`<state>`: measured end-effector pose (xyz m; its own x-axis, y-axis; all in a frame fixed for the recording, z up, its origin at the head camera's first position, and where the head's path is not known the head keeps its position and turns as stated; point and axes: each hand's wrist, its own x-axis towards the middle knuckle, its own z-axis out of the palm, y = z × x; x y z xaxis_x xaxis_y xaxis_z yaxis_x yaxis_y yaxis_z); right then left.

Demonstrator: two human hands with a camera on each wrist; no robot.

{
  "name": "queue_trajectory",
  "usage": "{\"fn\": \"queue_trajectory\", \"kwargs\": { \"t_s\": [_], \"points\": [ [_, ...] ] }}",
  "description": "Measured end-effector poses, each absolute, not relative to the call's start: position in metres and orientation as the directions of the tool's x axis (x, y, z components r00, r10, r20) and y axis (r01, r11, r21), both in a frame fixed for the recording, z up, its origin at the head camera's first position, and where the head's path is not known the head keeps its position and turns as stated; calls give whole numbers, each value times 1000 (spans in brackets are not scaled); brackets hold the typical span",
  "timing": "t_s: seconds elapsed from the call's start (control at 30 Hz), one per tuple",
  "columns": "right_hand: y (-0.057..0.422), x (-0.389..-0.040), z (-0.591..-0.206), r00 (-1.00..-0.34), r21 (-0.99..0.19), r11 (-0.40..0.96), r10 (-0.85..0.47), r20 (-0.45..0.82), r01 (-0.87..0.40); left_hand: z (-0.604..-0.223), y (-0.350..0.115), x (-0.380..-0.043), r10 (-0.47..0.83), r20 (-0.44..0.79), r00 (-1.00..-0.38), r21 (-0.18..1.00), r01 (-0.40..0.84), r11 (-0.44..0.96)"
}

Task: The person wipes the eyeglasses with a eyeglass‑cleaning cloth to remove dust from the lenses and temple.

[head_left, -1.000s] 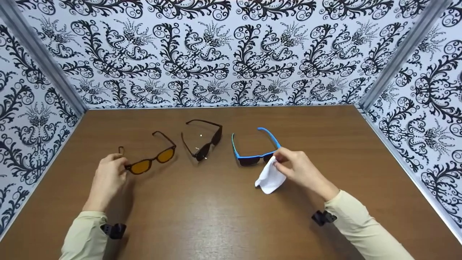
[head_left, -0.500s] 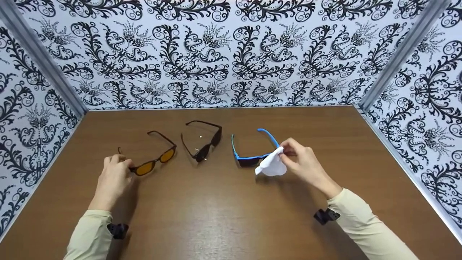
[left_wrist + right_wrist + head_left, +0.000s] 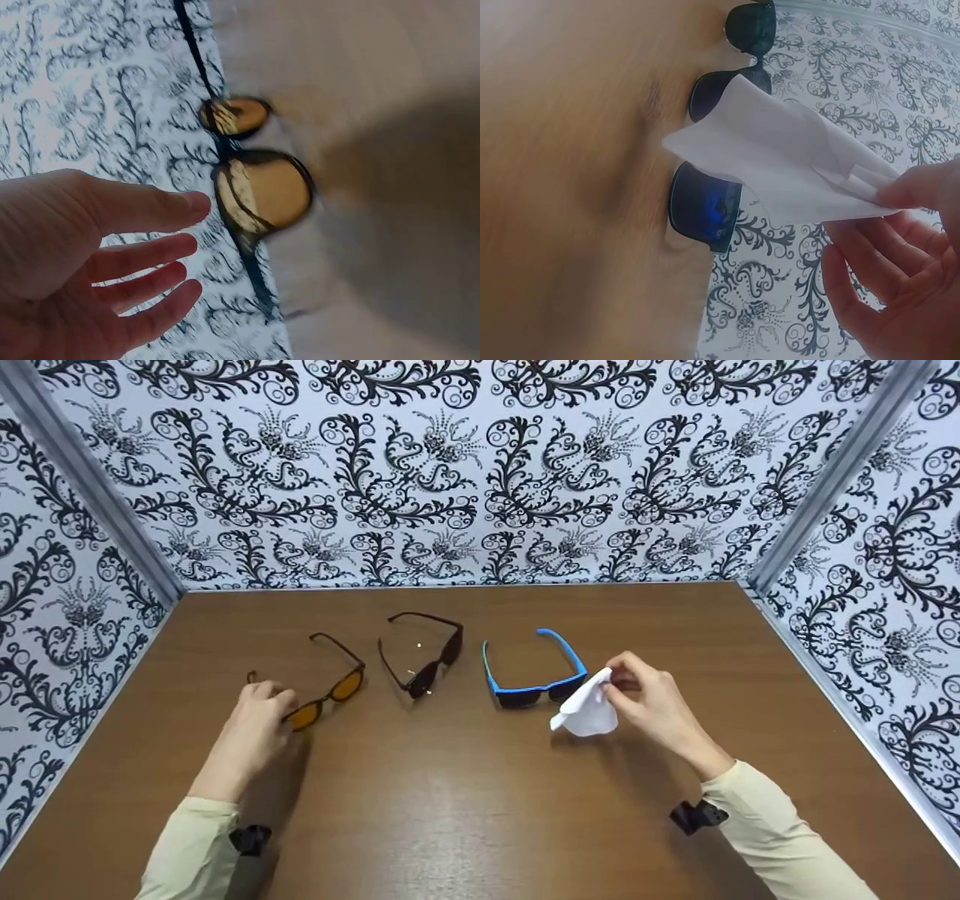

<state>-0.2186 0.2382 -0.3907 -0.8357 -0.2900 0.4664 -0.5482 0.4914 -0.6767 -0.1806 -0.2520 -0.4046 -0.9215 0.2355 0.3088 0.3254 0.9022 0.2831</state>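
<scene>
Head view first, since it shows the bit that mattered: the amber-lensed glasses [image 3: 339, 692] lay on the counter [image 3: 450, 787] at about 2 o'clock from the left hand [image 3: 259, 727], which was easily the nearer of the two. Their front, the long axis, ran roughly 8 to 2 o'clock, and the 8 o'clock end was right by the fingers. From the left wrist view that grip looked spread, thumb and fingers well apart and nothing pinched. There seemed to be a small gap between thumb and frame, though honestly I couldn't rule out a light touch somewhere.

The right hand [image 3: 660, 712] had a white cloth [image 3: 590, 712] pinched between thumb and fingers, loose end drooping toward 8 o'clock. The blue-framed sunglasses [image 3: 532, 694] sat at about 9 o'clock from that hand, with the cloth just beside their nearer lens. The black sunglasses [image 3: 424, 679] were between the other two pairs.

Compared with half a second earlier: the left hand had shifted toward 4 o'clock, and the near end of the amber pair had nudged slightly that way too. The cloth had slid off toward 3 o'clock, so the blue pair's lens it had been covering was showing. The blue and black pairs looked basically unmoved.
</scene>
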Motion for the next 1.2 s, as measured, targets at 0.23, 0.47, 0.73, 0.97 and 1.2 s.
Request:
{"fn": "queue_trajectory", "kwargs": {
  "t_s": [0.23, 0.47, 0.73, 0.97, 1.2],
  "points": [
    [239, -216, -391, -828, -682, 470, -305, 470, -560, -402, -215, -196, 350, 403, -846, 218, 460, 861],
    [237, -212, -392, -831, -678, 482, -316, 457, -556, -412, -169, -227, 447, 429, -785, 151, 550, 821],
    [237, -206, -397, -824, -652, 504, -336, 456, -567, -419, -138, -245, 487, 223, -845, 82, 514, 854],
    [238, -207, -399, -826, -652, 507, -342, 448, -564, -421, -134, -253, 499, 187, -846, 60, 517, 854],
    [236, -205, -401, -820, -656, 492, -360, 445, -572, -418, -131, -254, 453, 160, -877, 115, 472, 874]
  ]
}}
